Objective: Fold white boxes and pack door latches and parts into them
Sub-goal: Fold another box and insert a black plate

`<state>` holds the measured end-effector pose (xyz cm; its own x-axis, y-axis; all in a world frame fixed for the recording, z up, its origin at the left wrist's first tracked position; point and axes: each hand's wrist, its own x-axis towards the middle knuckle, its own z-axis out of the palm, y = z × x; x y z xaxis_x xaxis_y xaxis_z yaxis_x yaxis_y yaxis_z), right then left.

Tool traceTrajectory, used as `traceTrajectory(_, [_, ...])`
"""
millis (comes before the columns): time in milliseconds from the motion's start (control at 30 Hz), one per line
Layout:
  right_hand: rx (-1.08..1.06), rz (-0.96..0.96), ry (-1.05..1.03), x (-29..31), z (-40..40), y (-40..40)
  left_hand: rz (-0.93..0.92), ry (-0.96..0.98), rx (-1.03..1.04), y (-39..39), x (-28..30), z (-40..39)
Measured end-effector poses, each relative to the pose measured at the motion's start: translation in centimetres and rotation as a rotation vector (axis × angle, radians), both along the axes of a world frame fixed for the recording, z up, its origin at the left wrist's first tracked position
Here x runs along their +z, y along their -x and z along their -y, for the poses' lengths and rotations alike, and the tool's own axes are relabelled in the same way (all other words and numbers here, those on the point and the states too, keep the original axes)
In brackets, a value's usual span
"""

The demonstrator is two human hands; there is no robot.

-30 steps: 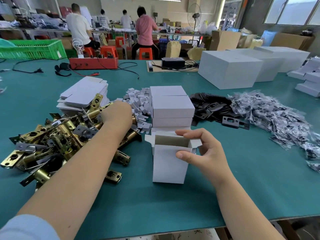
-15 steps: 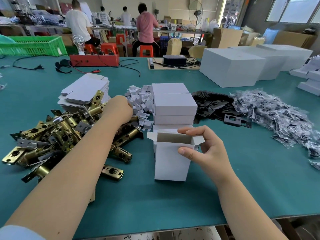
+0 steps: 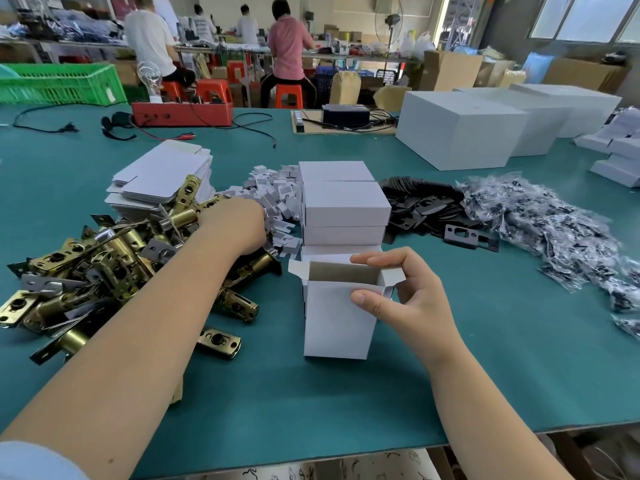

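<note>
An open white box (image 3: 337, 320) stands upright on the green table, its top flaps spread. My right hand (image 3: 412, 303) holds its upper right corner, thumb on the front wall and fingers over the back rim. My left hand (image 3: 235, 223) reaches forward, knuckles up, where the heap of brass door latches (image 3: 104, 258) meets a pile of small white card inserts (image 3: 277, 192). Its fingers are hidden behind the hand. A stack of closed white boxes (image 3: 346, 209) stands just behind the open one.
Flat box blanks (image 3: 162, 178) lie stacked behind the latches. Black strike plates (image 3: 422, 206) and bagged small parts (image 3: 540, 220) spread to the right. Large white cartons (image 3: 460, 129) stand far right, a red case (image 3: 180, 114) with cables at the back. People sit at distant benches.
My left hand has stayed at the edge of the latch heap, shifting only slightly toward the white inserts. My right hand keeps the same hold on the box.
</note>
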<state>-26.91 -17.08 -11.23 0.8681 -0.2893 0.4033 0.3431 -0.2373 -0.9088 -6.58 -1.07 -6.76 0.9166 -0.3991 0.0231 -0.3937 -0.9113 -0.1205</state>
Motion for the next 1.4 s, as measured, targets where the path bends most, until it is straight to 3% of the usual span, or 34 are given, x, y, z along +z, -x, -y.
traceTrajectory(233, [0.010,0.004,-0.010,-0.1,0.0,-0.1,-0.067,-0.191,0.028,0.0,1.7,0.5])
traceTrajectory(367, [0.009,0.017,0.002,0.0,0.0,-0.1,0.160,-0.111,-0.114,0.3,0.6,3.0])
traceTrajectory(433, [0.013,0.021,-0.002,-0.1,0.0,-0.1,0.190,-0.186,-0.212,0.1,-0.1,4.1])
traceTrajectory(533, [0.016,0.023,0.004,-0.1,0.0,-0.1,0.121,-0.339,-0.197,-0.4,-0.5,5.0])
traceTrajectory(700, [0.020,0.029,0.004,-0.1,0.2,-0.1,-0.051,-0.397,-0.220,-1.6,-0.8,4.9])
traceTrajectory(800, [0.019,0.029,0.009,-0.1,0.2,-0.2,-0.120,-0.343,-0.237,-1.9,-0.7,4.8])
traceTrajectory(1133, [0.009,0.016,0.017,-0.1,0.1,-0.2,-0.089,-0.126,-0.489,-2.9,-1.0,2.7])
traceTrajectory(1300, [-0.005,0.012,0.024,0.0,0.1,-0.2,-0.223,0.076,-0.441,-2.4,-0.6,1.3])
traceTrajectory(1400, [-0.008,0.017,0.019,0.0,0.0,-0.1,-0.118,0.057,-0.384,-1.6,-1.7,1.7])
